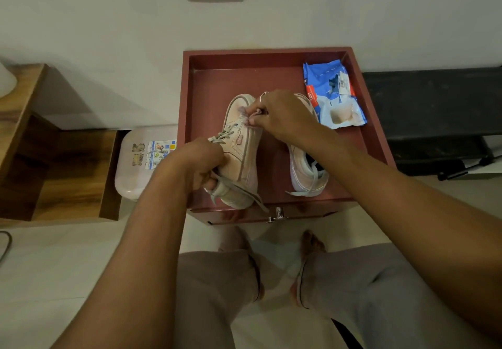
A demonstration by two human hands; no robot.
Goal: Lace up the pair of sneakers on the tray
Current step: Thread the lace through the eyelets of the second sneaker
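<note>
Head view, looking down on a red tray (271, 57) pushed up to the wall (108, 22). Two pink sneakers inside, side by side. Working on the first sneaker (241, 155), at the left of the tray, tipped on its side with the toe toward the wall. Gripping its heel end with the left hand (201, 163), with fingers curled tight round it. Pinching something small and pale up near the toe end with the right hand (282, 115), most likely the tip of the lace (244, 189), though too blurry to be sure. Some crossings of lace already in at the middle holes. Also a long loose end, down past the front rim of the tray. About partway through this shoe, as a guess. Second sneaker (307, 177) just to the right, partly under the right arm, with its own lace loose and flopped out. Looks not yet started.

To do this step well: hold the heel firm to stop any rolling. Pinch close to the tip to make it stiff and hard to bend. Push it straight into the next hole, then pull all the slack through before moving on. Cross over each time and skip no hole. Check for two ends of about the same length. Mind the loose end, to avoid a snag on the tray.

Also in the tray, a blue packet (334, 96) in the far right corner. Beside the tray on the left, a pale box (135, 163) with stickers.
</note>
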